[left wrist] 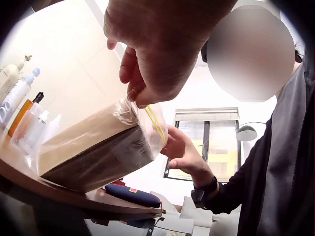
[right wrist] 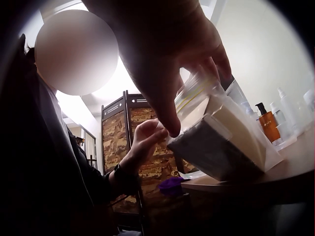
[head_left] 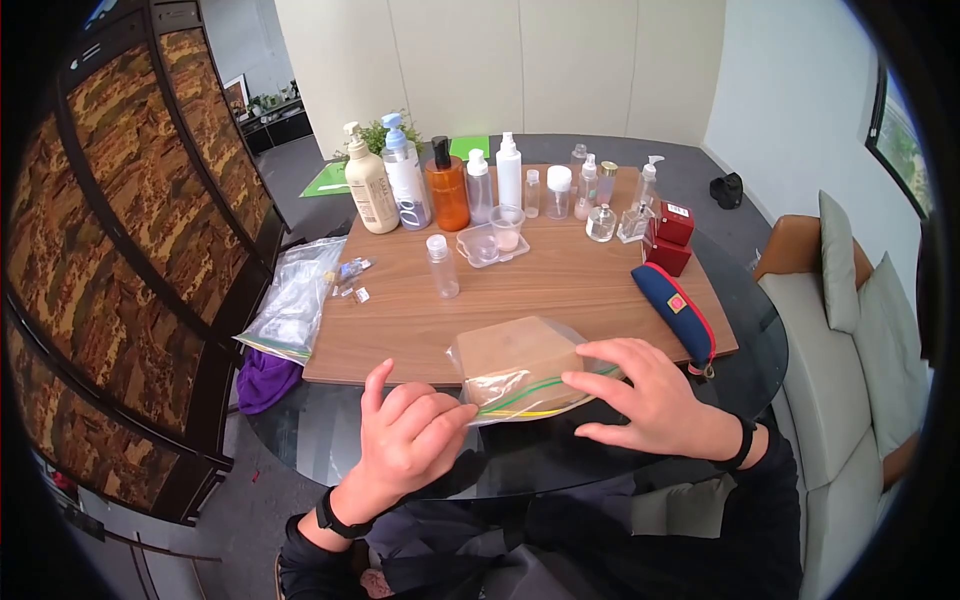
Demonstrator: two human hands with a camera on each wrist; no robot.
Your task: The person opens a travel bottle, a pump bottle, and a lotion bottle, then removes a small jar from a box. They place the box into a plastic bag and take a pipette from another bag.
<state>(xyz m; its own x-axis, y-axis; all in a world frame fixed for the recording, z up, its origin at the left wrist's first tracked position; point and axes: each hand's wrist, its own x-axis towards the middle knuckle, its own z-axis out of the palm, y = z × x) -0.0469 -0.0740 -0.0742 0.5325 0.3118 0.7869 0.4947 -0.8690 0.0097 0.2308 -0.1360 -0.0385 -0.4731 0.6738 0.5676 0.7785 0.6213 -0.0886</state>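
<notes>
A clear zip bag [head_left: 535, 407] with a brown box [head_left: 512, 345] inside sits at the near edge of the wooden board. Its green and yellow zip strips face the person. My left hand [head_left: 412, 430] pinches the bag's left corner at the zip between thumb and fingertips, as the left wrist view also shows. At the opposite end, my right hand [head_left: 655, 400] has its fingers extended against the bag's right side, with the thumb held apart below. In the right wrist view, the box [right wrist: 216, 152] stands tilted inside the clear plastic.
Pump bottles [head_left: 370, 185] and several smaller bottles line the board's back. An empty clear bottle [head_left: 442, 268] stands nearer, beside a clear plastic case [head_left: 490, 245]. A navy pouch [head_left: 675, 310] and red boxes [head_left: 668, 240] lie right; another zip bag [head_left: 290, 295] lies left.
</notes>
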